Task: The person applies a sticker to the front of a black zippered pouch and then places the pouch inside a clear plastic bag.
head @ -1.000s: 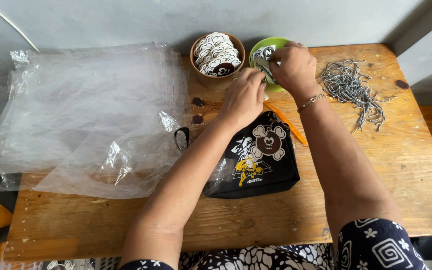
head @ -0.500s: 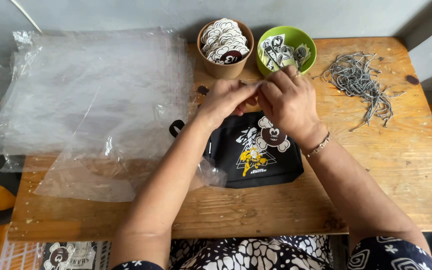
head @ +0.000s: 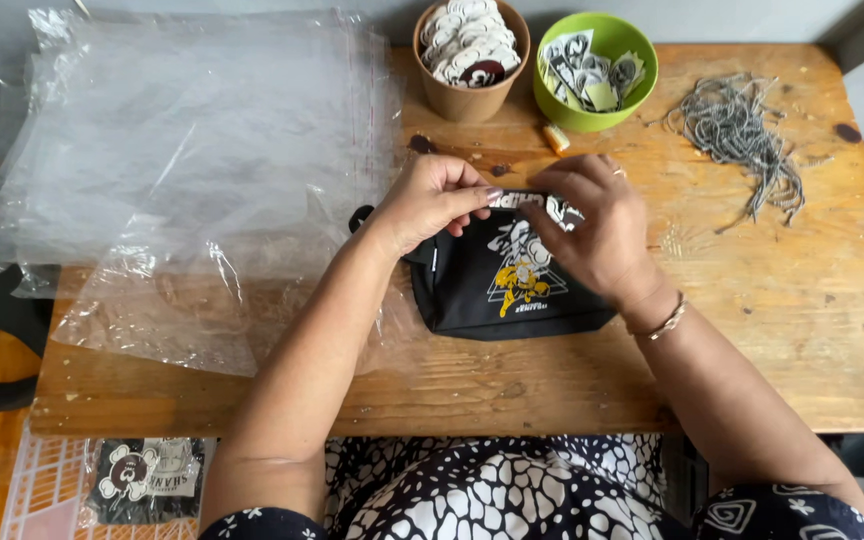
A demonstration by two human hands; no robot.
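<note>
The right hand (head: 592, 235) covers the upper right part of the black pouch (head: 507, 290), and the small printed card (head: 537, 203) between both hands is mostly hidden by fingers. The clear bags (head: 182, 150) hide the tabletop's left far corner. The top edge cuts off the brown cup (head: 472, 95).

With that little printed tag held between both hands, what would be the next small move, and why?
Probably lower the tag onto the top edge of the black pouch. The left hand and right hand pinch it just above the pouch, which lies flat on the table.
</note>
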